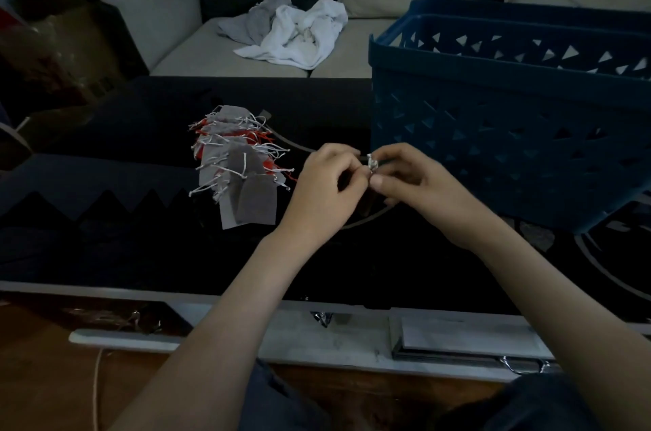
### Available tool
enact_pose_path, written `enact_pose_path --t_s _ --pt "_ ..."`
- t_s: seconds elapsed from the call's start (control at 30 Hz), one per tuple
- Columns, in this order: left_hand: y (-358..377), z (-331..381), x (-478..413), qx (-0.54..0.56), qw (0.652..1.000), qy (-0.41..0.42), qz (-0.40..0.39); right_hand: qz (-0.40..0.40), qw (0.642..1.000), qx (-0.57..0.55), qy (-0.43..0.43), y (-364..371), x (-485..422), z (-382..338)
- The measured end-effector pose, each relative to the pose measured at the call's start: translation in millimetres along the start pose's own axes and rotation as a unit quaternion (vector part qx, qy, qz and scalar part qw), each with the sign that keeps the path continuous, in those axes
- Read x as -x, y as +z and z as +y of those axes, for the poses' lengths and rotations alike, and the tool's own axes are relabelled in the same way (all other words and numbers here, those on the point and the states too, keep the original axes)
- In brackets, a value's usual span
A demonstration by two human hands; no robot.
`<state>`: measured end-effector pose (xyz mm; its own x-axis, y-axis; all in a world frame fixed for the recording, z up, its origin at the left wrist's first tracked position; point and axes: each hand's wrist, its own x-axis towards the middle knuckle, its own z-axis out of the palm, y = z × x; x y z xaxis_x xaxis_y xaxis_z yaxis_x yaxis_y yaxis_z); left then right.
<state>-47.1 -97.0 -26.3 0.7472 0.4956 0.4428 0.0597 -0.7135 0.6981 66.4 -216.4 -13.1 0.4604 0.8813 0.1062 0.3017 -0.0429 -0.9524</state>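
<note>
Fingers (pixel 343 157) of both hands meet on a small pale crumpled piece (pixel 372 162), held just above the black counter (pixel 141 254). The left hand (pixel 329 184) has its fingers curled in, and its thumb and forefinger pinch the left side of the piece. The right hand (pixel 415 180) pinches the right side, thumb tip below and forefinger above, with the other fingers folded underneath. Both grips are narrow and closed on the piece. It is too small and dim to tell what it is made of.

Just left of the left hand lies a heap of grey paper tags (pixel 246 198) with white string ties, overlapping in a row that runs away from the person. Some red tags (pixel 208 157) are mixed in among them. Close behind the right hand stands a dark blue plastic basket (pixel 510 134) with triangular cut-outs in its walls, on the right part of the counter.

Beyond the counter is a light grey sofa (pixel 176 53). A crumpled white towel (pixel 306 32) and a grey cloth (pixel 257 20) lie together on its seat. A brown cardboard box (pixel 60 53) sits at the far left. At the near edge, a flat grey stack (pixel 465 335) lies on a white ledge, and a thin pale cord (pixel 95 392) hangs down at lower left.
</note>
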Motion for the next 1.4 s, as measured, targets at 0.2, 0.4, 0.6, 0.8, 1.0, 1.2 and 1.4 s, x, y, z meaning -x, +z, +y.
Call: enact_pose_path --t_s 0.2,0.4,0.6,0.8,1.0,1.2,1.4 --pt "-2 -1 0 0.002 0.991 -0.119 -0.056 0.028 0.995 0.069 0.067 6 -14 14" --pt "-5 -23 1 -0.329 0.923 -0.196 -0.045 0.048 0.975 0.197 0.089 1 -23 34" --pt "-29 -37 2 -0.418 0.839 -0.333 -0.100 0.069 0.950 0.293 0.084 0 -27 46" --pt "-41 -40 4 -0.412 0.830 -0.338 -0.165 0.081 0.951 0.292 0.053 6 -24 40" --pt "-37 -21 3 -0.328 0.904 -0.271 -0.049 0.081 0.973 0.212 0.042 13 -16 24" --pt "-6 21 8 -0.166 0.982 -0.071 -0.058 0.004 0.979 -0.163 0.125 23 -14 4" --pt "4 7 6 -0.064 0.990 -0.057 -0.110 0.053 0.975 -0.183 0.113 20 -17 10"
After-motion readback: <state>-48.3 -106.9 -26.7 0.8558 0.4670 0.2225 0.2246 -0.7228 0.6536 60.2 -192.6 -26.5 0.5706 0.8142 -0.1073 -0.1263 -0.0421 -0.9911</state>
